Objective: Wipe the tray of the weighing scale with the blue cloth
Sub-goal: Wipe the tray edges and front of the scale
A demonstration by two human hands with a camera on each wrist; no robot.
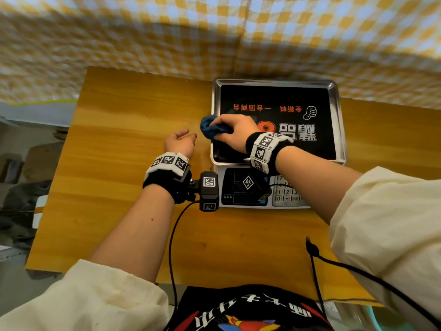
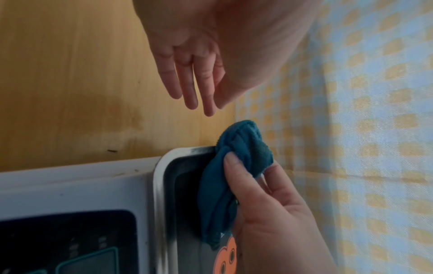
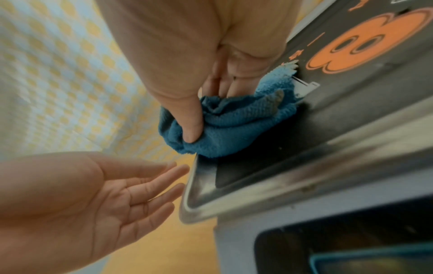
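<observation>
The weighing scale's steel tray [image 1: 336, 108] [image 2: 161, 178] [image 3: 293, 178] lies on a wooden table, its floor covered by a black printed sheet. My right hand [image 1: 232, 132] [image 2: 264, 196] [image 3: 201, 77] grips a bunched blue cloth [image 1: 210, 127] [image 2: 236, 157] [image 3: 234, 128] and holds it on the tray's left side, where the cloth overhangs the rim. My left hand [image 1: 181, 142] [image 2: 194, 74] [image 3: 112, 191] hovers just left of the tray, palm turned toward it, fingers straight, holding nothing.
The scale's white body with dark display [image 1: 241, 189] and keypad [image 1: 286, 193] faces me below the tray. The wooden table [image 1: 119, 163] stretches left and toward me. A yellow checked cloth [image 1: 214, 32] hangs behind. Camera cables [image 1: 171, 235] trail over the near edge.
</observation>
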